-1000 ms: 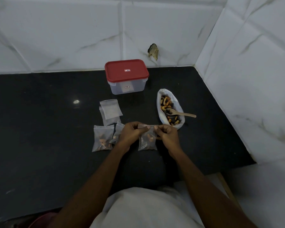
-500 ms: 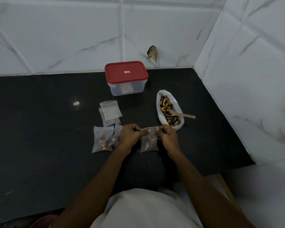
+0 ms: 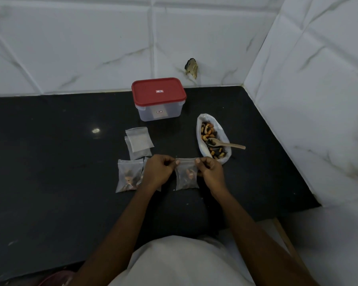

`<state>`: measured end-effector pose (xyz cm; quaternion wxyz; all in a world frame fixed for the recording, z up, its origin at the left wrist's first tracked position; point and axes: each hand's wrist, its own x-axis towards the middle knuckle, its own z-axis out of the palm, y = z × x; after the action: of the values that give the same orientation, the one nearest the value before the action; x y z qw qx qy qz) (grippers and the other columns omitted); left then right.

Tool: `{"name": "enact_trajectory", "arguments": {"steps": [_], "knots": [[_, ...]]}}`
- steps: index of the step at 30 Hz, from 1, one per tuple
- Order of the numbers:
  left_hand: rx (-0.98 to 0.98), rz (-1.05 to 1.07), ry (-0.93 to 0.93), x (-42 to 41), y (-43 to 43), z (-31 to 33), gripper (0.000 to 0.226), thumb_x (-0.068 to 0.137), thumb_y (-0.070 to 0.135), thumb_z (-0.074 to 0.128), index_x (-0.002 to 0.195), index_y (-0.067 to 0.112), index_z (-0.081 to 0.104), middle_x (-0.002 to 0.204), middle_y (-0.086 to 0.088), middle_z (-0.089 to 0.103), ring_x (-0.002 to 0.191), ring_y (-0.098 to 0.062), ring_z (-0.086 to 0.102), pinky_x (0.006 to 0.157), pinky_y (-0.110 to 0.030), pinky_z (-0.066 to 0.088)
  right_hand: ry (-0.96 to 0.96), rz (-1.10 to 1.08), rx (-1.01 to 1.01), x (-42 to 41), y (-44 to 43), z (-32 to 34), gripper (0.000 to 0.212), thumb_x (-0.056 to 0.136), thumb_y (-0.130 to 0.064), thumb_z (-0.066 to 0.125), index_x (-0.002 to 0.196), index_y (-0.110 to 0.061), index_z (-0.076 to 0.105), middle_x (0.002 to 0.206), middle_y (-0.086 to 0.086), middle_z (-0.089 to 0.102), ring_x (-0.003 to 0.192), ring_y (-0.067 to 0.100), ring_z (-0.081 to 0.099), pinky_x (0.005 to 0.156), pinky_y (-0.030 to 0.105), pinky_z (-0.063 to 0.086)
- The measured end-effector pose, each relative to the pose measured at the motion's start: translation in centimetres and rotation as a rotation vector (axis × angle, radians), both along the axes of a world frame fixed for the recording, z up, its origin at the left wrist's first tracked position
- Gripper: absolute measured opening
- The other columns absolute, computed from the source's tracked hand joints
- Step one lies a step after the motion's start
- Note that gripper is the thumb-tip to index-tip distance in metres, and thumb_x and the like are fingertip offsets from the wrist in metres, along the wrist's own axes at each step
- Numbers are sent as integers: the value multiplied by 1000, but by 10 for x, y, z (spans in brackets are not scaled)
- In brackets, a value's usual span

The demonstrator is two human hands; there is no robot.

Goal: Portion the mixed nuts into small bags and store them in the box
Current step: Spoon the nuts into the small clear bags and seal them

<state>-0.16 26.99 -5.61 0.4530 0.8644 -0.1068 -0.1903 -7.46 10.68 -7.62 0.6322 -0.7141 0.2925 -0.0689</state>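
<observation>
On the black stone counter (image 3: 50,162), near its front edge: a small clear zip bag with a few nuts in its bottom (image 3: 186,178) stood upright between the two hands, its top strip stretched flat from one to the other
Left hand (image 3: 158,172): fingers curled, thumb and forefinger pinching the left end of the top strip
Right hand (image 3: 211,172): curled the same way, pinching the right end of the strip; neither hand touched anything else
Seal: too small to tell whether it was pressed closed; the step in hand looked like closing this bag
Done: one filled small clear bag (image 3: 129,175) lay flat just left of the left hand, and a second bag (image 3: 145,162) lay beside it, mostly hidden behind that hand
Left, bags: a short stack of empty small clear bags (image 3: 140,141) lay behind the filled ones, unused
Left, nuts: the white plastic pouch of mixed nuts (image 3: 203,139) held plenty, with a pale wooden spoon (image 3: 225,143) resting in it, handle pointing right
Left, storing: the clear plastic box with a red lid (image 3: 159,99) stood at the back by the tiled wall, lid on, and no bag showed through its side
Progress: judged roughly midway through portioning, storing not yet begun
</observation>
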Motion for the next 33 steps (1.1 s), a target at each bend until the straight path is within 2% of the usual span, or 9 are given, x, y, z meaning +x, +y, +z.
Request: {"name": "enact_trajectory", "arguments": {"steps": [2,5,9,13,19,22,25,30,33], "knots": [[68,15,-83,2,5,-2,18,91,32,67,103,20,75,102,7,73,85,1,61,82,-20,48,-16,1,-10,-1,2,2,15,94,-22,65,90,-10,71,89,9,74,85,18,71,69,26,59],[132,51,-163,5,14,-4,19,87,39,70,97,25,77,98,11,74,77,4,59,80,-21,48,-39,-12,-39,-2,7,3,19,91,-23,70,85,-5,71,80,8,72,70,12,68,58,18,52],[143,90,-115,9,21,-6,13,83,45,72,84,32,74,82,20,69,78,4,61,85,-28,52,-2,25,-188,4,9,2,21,91,-27,69,80,-10,69,73,4,71,57,14,63,55,26,51],[180,101,-119,15,24,-3,13,82,44,74,74,36,68,84,16,70,80,1,61,83,-29,52,-9,33,-295,14,13,2,18,88,-28,72,74,-17,68,70,-1,69,66,15,65,65,35,54],[208,23,-124,26,30,1,27,80,45,75,98,26,72,102,12,70,96,-3,61,91,-29,48,39,54,-416,23,14,9,14,88,-32,72,84,-18,72,78,-7,70,73,7,64,70,27,52],[166,194,-249,35,38,4,30,86,43,69,108,23,69,106,8,68,96,-5,62,87,-28,49,20,18,-468,24,16,14,18,88,-36,71,87,-18,71,81,-9,69,78,3,63,71,23,50],[240,396,-347,52,47,1,32,89,38,67,115,20,65,113,-2,62,100,-16,60,86,-38,52,10,9,-482,26,17,17,15,91,-36,67,85,-22,67,81,-11,67,79,2,62,73,23,50],[261,425,-208,74,48,-6,54,84,38,71,128,11,52,126,-11,56,111,-29,58,91,-46,51,-30,19,-492,30,19,22,14,94,-27,64,80,-27,62,78,-11,65,77,1,61,71,20,47],[210,467,-133,79,46,-7,56,81,25,76,128,11,49,127,-11,57,115,-29,58,93,-44,49,-52,10,-496,31,17,24,16,94,-24,64,79,-27,61,76,-12,64,76,0,61,68,17,45]]}}
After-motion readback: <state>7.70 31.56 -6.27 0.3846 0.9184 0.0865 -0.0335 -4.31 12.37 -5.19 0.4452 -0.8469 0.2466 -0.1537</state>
